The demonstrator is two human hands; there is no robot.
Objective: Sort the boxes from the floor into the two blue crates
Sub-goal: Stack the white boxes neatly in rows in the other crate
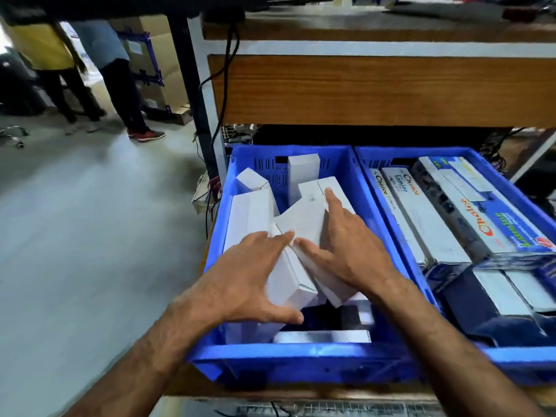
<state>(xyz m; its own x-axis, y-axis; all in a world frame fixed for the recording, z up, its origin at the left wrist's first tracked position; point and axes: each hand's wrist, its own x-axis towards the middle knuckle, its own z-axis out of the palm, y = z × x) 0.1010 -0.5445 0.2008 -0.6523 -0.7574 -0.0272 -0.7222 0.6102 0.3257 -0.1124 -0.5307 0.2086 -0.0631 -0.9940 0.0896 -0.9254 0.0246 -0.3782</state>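
Two bare forearms are seen reaching forward from the bottom edge over the near rim of the left blue crate [301, 356], which is set on a low wooden shelf [376, 391] beside the right blue crate [511, 355], their long walls touching; the left hand [249, 281] is laid with fingers spread over a plain white box [288, 281], its thumb curled at the box's near end, so the box seems cupped rather than clamped, though blur makes this hard to judge; the right hand [346, 248] is pressed flat with fingers splayed on a second white box [313, 224], its forefinger stretched toward that box's far end; the two boxes are tilted and leaning against each other in the middle of the left crate; more white boxes [249, 212] are piled loosely around them, one lying flat against the near wall, one standing upright at the far wall; the right crate is packed with long printed cartons [487, 224] marked "Choice", laid side by side along its length; beyond the crates a wooden tabletop [376, 88] is seen above, with a black cable [224, 94] hanging at its left end; farther left, across the pale floor [75, 236], two standing persons [90, 70] are visible beside stacked cardboard cartons [156, 70].
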